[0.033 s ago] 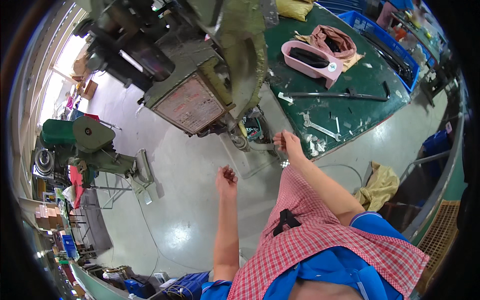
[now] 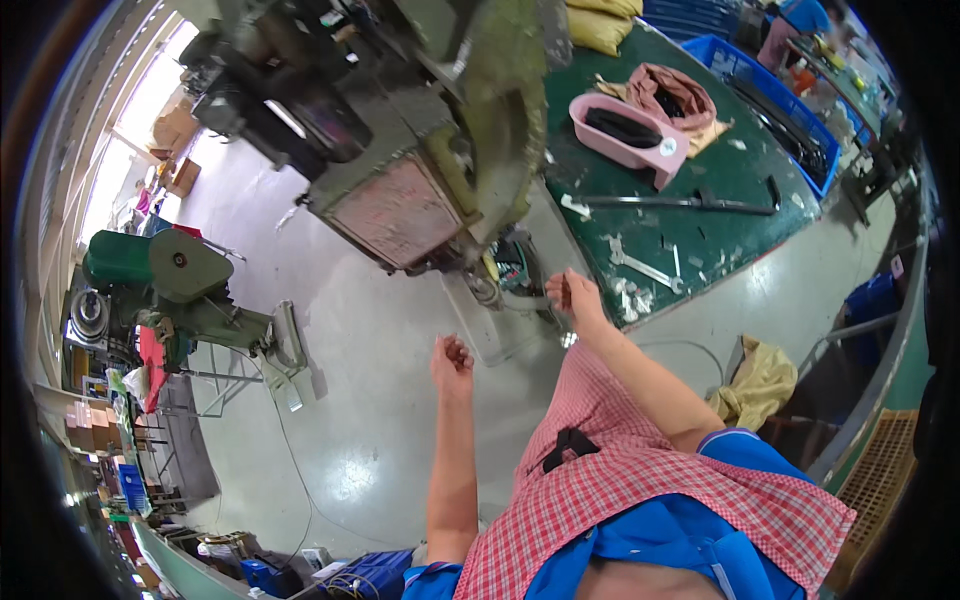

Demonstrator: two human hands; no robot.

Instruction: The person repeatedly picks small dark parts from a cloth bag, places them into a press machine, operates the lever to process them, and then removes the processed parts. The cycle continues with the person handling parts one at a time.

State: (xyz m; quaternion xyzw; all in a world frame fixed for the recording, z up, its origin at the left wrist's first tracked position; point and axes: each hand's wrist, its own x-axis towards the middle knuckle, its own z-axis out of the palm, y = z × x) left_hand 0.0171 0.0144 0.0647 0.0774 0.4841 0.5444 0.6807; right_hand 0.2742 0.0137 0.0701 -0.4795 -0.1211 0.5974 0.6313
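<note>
My left hand (image 2: pixel 453 362) hangs over the grey floor in front of the machine, its fingers loosely curled with gaps between them. Nothing shows in it. My right hand (image 2: pixel 572 296) is beside the near left corner of the green table (image 2: pixel 640 225), also half curled and with no object visible in it. Ahead of both stands a large green-grey machine (image 2: pixel 400 215) with a worn plate on its side. A wrench (image 2: pixel 645 266) lies on the table near the right hand. Beyond it is a long black bar (image 2: pixel 680 202) with a bent end.
On the table are a pink tub (image 2: pixel 625 142) holding a dark item, a pink cloth bag (image 2: pixel 672 92) and yellow sacks (image 2: pixel 600 25). A blue crate (image 2: pixel 790 110) stands behind. Another green machine (image 2: pixel 185 275) is at left. A yellowish sack (image 2: pixel 755 385) lies at right.
The view has shifted a little, so the machine and table things sit slightly further right. Both hands keep nearly the same place and shape.
</note>
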